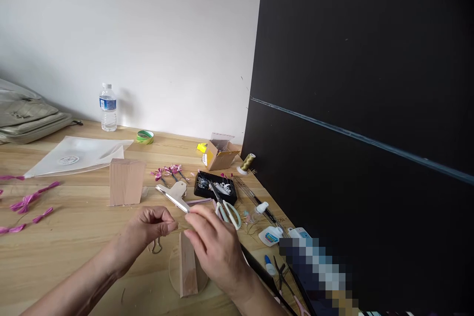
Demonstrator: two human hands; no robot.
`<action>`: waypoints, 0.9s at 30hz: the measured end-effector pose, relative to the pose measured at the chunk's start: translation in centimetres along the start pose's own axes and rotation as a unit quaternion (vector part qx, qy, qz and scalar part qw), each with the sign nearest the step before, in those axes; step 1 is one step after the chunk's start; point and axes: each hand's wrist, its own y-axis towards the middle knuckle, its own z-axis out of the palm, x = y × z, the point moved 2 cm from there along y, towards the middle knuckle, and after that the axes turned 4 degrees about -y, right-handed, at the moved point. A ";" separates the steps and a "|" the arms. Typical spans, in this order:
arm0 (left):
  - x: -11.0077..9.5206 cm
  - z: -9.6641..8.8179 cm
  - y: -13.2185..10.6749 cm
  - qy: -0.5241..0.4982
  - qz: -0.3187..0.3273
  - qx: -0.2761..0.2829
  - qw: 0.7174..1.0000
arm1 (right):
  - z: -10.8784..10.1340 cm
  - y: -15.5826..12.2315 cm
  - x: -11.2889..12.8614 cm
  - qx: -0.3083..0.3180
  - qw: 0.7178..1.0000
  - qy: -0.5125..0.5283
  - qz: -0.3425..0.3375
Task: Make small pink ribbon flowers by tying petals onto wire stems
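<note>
My left hand (153, 224) is closed in a pinch above the table. Anything between its fingertips is too small to make out. Just right of it is my right hand (218, 247), its fingers bent together; what they hold is hidden. A silver wide-jawed metal clip (174, 195) reaches my right fingertips, but I cannot tell whether they grip it. Below the hands, a narrow wooden block (188, 269) lies over a clear round disc (174, 271). A binder clip (155, 245) shows partly under my left hand.
An upright wooden block (127, 182) stands behind my left hand. Pink ribbon pieces (27, 203) lie at left. Scissors (229, 212) rest against a black tray (202, 190). Glue bottles (270, 236), a comb (259, 269) and pliers (283, 276) crowd the right, beside a black panel (351, 84).
</note>
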 end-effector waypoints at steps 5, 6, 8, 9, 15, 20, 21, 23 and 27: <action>0.4 0.1 -0.2 -0.059 -0.030 0.005 0.998 | 1.1 -0.1 0.2 0.002 0.996 -0.070 -0.058; 0.5 0.1 -0.1 -0.062 -0.031 0.008 0.998 | 1.2 -0.1 0.2 -0.003 0.996 -0.075 -0.057; 0.6 0.0 -0.1 -0.070 -0.035 0.009 0.997 | 1.3 -0.1 0.0 -0.001 0.995 -0.082 -0.059; 0.6 0.0 0.0 -0.076 -0.040 0.009 0.996 | 1.3 -0.1 0.0 0.005 0.994 -0.084 -0.064; 0.6 0.2 0.0 -0.081 -0.066 0.019 0.994 | 1.2 -0.1 0.2 0.011 0.999 -0.040 -0.034; 0.1 0.1 0.0 0.206 0.202 0.007 0.957 | 2.5 0.1 -0.9 0.127 0.896 0.303 0.298; 0.0 0.1 -0.1 0.275 0.283 0.006 0.919 | 2.8 0.1 -1.1 0.162 0.844 0.372 0.352; 0.2 0.2 -0.3 0.364 0.397 0.000 0.843 | 3.2 0.1 -1.5 0.210 0.772 0.448 0.399; 0.7 0.0 0.2 0.348 0.345 -0.023 0.871 | 2.2 0.2 -2.1 0.202 0.783 0.436 0.395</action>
